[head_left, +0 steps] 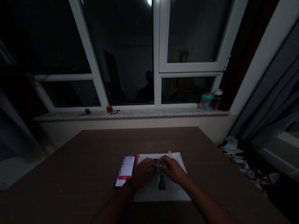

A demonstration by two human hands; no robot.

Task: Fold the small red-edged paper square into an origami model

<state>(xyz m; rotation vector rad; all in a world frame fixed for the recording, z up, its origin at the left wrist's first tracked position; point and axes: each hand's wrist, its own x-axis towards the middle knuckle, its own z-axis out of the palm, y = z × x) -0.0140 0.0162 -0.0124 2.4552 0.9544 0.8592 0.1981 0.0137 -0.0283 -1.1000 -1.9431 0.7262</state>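
Note:
A printed book or magazine (149, 194) with text, pictures and an orange left edge lies on the table below both hands. My left hand (144, 172), with a dark band at its wrist, has its fingers curled together over the middle of the page. Facing it, my right hand (171, 169) is closed in a pinch. Between the fingertips is something small and thin; the dim light hides what it is. A pink strip (170, 154) sticks out at the page's top edge. Left of the page lies a phone (126, 171) with its screen lit.
The brown table (77, 174) reaches to the wall under a window. On the stone sill (140, 114) stand a small red object (109, 108), a dark small object (87, 110) and a teal-lidded container (206, 101). Papers (240, 161) are heaped at the right beyond the table.

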